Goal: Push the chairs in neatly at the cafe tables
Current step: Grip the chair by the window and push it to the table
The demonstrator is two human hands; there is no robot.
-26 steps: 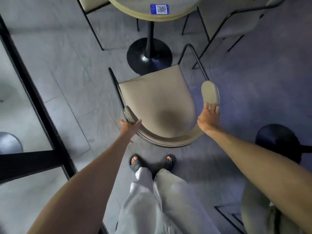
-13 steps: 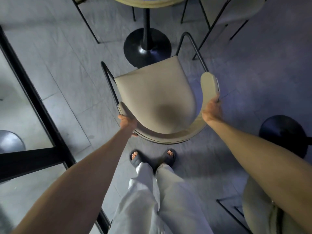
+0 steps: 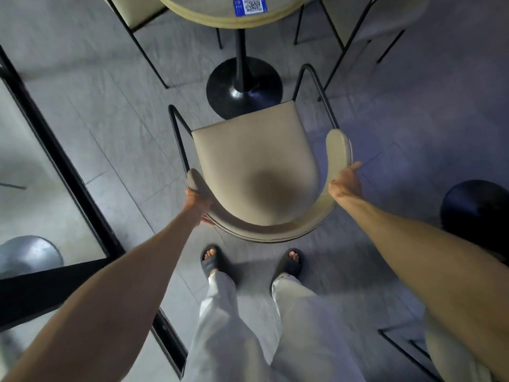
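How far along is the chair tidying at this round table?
Looks done: two other chairs sit close at the round table. In hand: the left hand and right hand grip the beige chair's curved backrest. Left: its seat hasn't yet reached under the tabletop.

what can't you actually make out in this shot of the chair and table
Head view only:
- Round pale table top: far part cut off by the top edge.
- Blue QR sticker: too small to read.
- Beige padded chair: rear legs hidden under its seat.
- Left hand fingers: hidden behind the curved backrest.
- Right hand: grip on the backrest unclear.
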